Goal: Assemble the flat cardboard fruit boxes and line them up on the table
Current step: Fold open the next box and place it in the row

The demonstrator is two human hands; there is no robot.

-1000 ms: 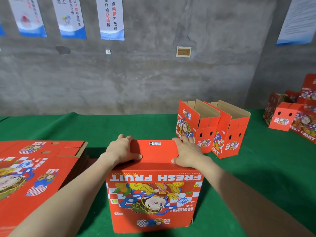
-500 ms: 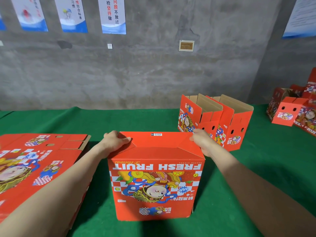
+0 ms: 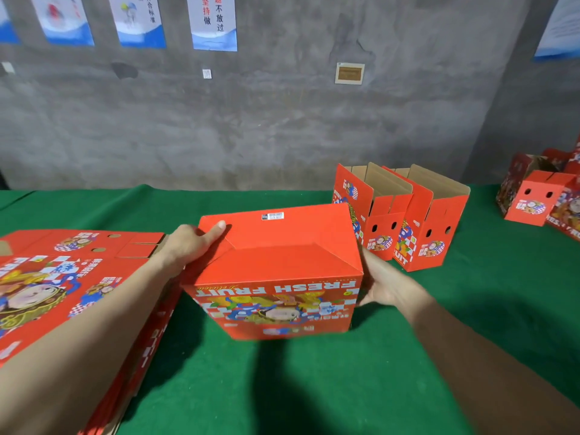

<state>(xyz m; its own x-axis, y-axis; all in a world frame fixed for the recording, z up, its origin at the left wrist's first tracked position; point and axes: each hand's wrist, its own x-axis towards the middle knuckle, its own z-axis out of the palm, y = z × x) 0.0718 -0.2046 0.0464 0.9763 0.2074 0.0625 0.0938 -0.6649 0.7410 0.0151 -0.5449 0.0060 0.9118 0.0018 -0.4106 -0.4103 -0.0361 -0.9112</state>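
A red fruit box (image 3: 279, 268) with upside-down "FRESH FRUIT" print is held between both hands above the green table (image 3: 314, 387), its folded bottom facing up and tilted toward me. My left hand (image 3: 188, 246) grips its left top corner, thumb on the red flap. On the opposite side, my right hand (image 3: 386, 287) holds the box low down with fingers curled against it. Two assembled boxes (image 3: 405, 221) stand open-topped side by side just behind and right of it.
A stack of flat red boxes (image 3: 62, 284) lies at the left under my left forearm. More red boxes (image 3: 539, 199) sit at the far right edge. A grey wall with posters rises behind the table.
The box has lifted off the cloth and tipped toward me. My right hand slid from the top edge down the right side; my left hand moved from the top flap to the left corner.
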